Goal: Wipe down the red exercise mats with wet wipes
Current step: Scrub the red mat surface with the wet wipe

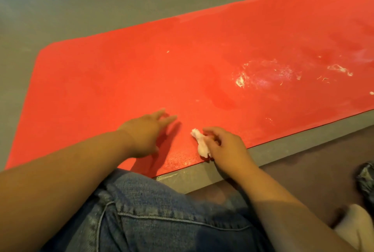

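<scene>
Denim knee (141, 211) at 6 o'clock; left hand (144, 132) with fingers straight, slightly spread over red mat (121, 69); right hand (228, 146) pinches crumpled wet wipe (200, 143) on mat's near edge, 5 o'clock of centre

The person wears faded blue denim jeans (153, 217), with lighter stitching along a pocket seam. Both forearms (60, 172) are bare. A pale shape at lower right may be a sock (354, 229).
</scene>
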`<state>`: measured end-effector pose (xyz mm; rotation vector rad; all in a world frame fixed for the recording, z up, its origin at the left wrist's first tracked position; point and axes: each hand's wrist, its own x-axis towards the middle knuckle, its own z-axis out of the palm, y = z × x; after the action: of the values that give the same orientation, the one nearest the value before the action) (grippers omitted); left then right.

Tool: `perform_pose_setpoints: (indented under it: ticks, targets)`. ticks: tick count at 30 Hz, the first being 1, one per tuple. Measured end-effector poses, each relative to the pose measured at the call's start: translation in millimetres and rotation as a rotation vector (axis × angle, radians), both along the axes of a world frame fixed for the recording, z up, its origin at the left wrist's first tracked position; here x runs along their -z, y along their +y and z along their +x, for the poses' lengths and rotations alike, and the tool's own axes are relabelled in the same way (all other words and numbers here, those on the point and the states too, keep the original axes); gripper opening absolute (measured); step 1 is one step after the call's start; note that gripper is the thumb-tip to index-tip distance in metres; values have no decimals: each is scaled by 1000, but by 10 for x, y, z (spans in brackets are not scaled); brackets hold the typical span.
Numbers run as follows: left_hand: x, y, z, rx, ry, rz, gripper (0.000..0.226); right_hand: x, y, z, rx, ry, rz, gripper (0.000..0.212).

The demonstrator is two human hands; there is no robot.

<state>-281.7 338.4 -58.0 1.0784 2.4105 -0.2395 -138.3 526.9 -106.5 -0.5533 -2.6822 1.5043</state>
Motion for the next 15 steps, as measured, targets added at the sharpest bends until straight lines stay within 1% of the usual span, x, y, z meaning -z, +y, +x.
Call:
perform_pose_setpoints:
  ticks: [2,3,4,6,7,9,10,11,12,13,14,15]
  targets:
    - [-30,154,180,197,-63,179,106,-4,92,-23,22,-20,-111,25]
    - [-31,226,248,280,-82,225,98,0,130,-20,91,-10,-151,24]
    - [-14,299,298,351,-82,253,84,4,180,-8,191,18,-174,24]
    - [43,425,364,523,-40,236,51,33,305,49,387,77,-122,21]
    - [76,465,390,643,-21,204,41,57,346,82,434,84,-85,19]
    - [155,509,388,813,-52,174,33,98,371,111,435,89,-31,18]
    - [167,513,347,787,-87,183,29,114,357,112,421,86,-10,18]
    - [161,501,280,680,-123,198,26,129,333,111,412,88,6,17]
    - [178,484,180,579,-117,214,25,148,309,111,410,100,19,17]
    - [193,467,52,460,-63,249,26,171,287,116,416,113,27,18]
    - [206,438,-102,347,50,250,26,194,271,127,422,123,35,18]
    - [219,398,-235,188,154,251,26,214,264,139,421,134,50,18]
